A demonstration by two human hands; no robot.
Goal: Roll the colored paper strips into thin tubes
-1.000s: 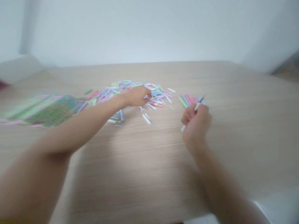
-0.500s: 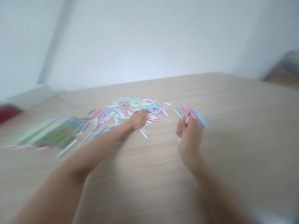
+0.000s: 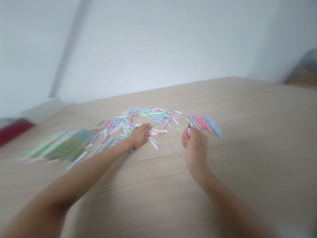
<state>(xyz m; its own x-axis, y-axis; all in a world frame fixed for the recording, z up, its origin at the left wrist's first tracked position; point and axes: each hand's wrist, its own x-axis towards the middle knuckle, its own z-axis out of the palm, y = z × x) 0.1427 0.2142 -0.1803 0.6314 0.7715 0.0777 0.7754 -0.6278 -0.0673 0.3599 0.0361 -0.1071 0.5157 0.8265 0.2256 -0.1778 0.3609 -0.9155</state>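
Observation:
My left hand lies flat, fingers stretched, on the near edge of a loose pile of pastel pen-like pieces in pink, blue, green, purple and white. Closed in a fist, my right hand grips a slim white pen-like piece with a dark tip pointing up. Its lower part is hidden in my fingers. Just beyond that hand, a row of pink and blue sticks lies side by side. Several white pieces rest near my left fingertips.
On the left lies a flat stack of green, patterned packs with pink ends. A white stick lies beside it. At the far left table edge are a pale box-like object and something red. A white wall stands behind the wooden table.
My left hand has drawn back toward me and left across the pile, opening a gap in its middle. My right hand has shifted slightly left, still gripping the white piece, uncovering more of the row.

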